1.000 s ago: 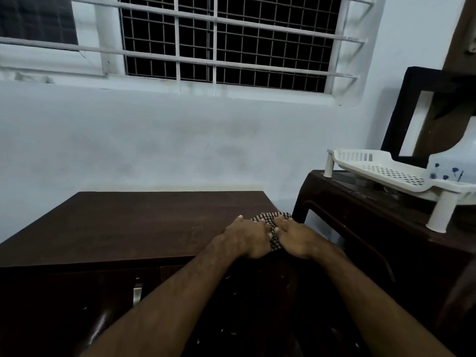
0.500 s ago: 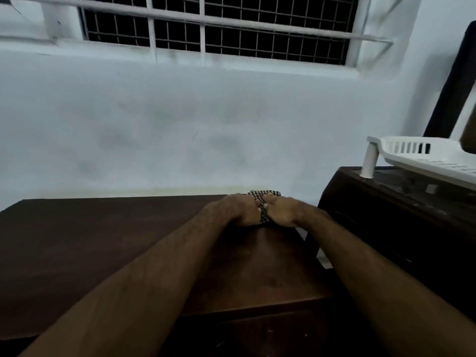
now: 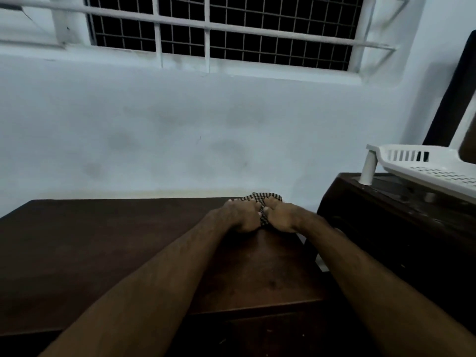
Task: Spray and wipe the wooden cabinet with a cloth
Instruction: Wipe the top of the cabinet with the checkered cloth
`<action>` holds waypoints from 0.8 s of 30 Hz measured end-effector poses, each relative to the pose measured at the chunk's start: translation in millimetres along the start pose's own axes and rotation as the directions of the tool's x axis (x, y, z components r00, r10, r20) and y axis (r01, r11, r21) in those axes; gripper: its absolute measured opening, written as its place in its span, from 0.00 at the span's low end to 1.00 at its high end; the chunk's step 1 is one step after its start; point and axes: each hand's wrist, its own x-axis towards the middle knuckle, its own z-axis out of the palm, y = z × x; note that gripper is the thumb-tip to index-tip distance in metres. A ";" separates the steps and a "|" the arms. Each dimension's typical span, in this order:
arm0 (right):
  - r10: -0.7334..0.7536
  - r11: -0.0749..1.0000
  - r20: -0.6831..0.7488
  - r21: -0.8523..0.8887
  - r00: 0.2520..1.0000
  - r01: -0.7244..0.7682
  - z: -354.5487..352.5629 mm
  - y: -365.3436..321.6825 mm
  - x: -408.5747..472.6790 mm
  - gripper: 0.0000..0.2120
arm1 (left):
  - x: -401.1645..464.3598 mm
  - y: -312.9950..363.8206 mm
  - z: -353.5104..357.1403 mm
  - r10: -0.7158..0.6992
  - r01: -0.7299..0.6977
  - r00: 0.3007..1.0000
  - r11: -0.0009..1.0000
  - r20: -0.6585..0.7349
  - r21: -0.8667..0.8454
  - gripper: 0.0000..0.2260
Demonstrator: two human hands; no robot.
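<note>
- The left hand lies on the checked cloth near the far right corner of the wooden cabinet, knuckles up and fingers bent down over the fabric, gripping it against the top.
- The cloth is bunched between and under both hands; only a checked strip shows in the gap between them and a small hump past the fingertips, at the cabinet's back edge close to the wall.
- The right hand sits just beside the left, touching it or nearly so, its fingers likewise curled onto the cloth.
- Both forearms reach in from the lower edge across the dark brown top.
- Above the wall, a barred window shows dark.
- Further right, apart from the cabinet, a second dark wooden stand carries a white slotted plastic rack on short legs.
</note>
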 end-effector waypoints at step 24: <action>0.035 0.992 -0.058 -0.118 0.998 -0.042 46.0 -15.7 -130.6 0.29 | -156.1 24.1 9.1 0.209 -0.209 0.978 0.978 -0.027 0.024 0.23</action>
